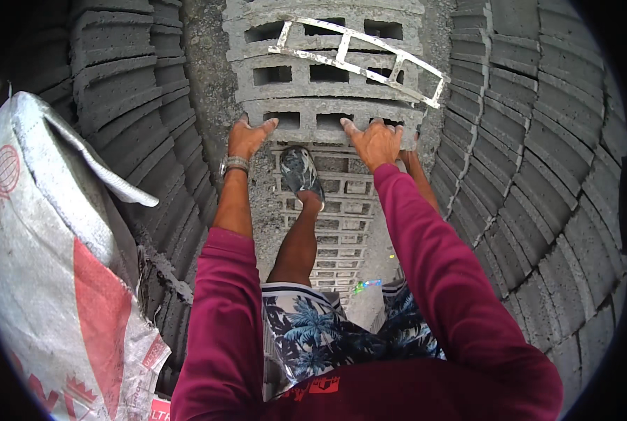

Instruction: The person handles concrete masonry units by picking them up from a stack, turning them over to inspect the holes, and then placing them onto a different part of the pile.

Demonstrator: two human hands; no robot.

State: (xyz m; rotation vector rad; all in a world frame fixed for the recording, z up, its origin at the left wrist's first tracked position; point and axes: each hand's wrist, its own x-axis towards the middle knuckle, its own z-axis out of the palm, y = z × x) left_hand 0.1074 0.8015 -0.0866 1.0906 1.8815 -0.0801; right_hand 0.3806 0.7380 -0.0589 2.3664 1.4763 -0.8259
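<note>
A grey hollow concrete block [308, 122] lies crosswise in front of me, nearest in a row of similar blocks. My left hand [250, 137] grips its left end, the thumb reaching to the left hollow. Toward its right end, my right hand [375, 143] holds the near edge, with the thumb at the middle hollow and the fingers by the right one. Both hands look dusty with grey powder. The undersides of the fingers are partly hidden. Just beyond, a white, grey-spattered ladder-shaped frame [343, 48] rests slantwise over the farther blocks [292, 58].
Tall stacks of concrete blocks rise on the left [113, 63] and right [517, 140]. A white and red sack [39, 182] bulges in at the left. My shoe [299, 170] stands on gritty ground beside a line of grid-like openings [345, 187]. Gravel [207, 52] borders the row.
</note>
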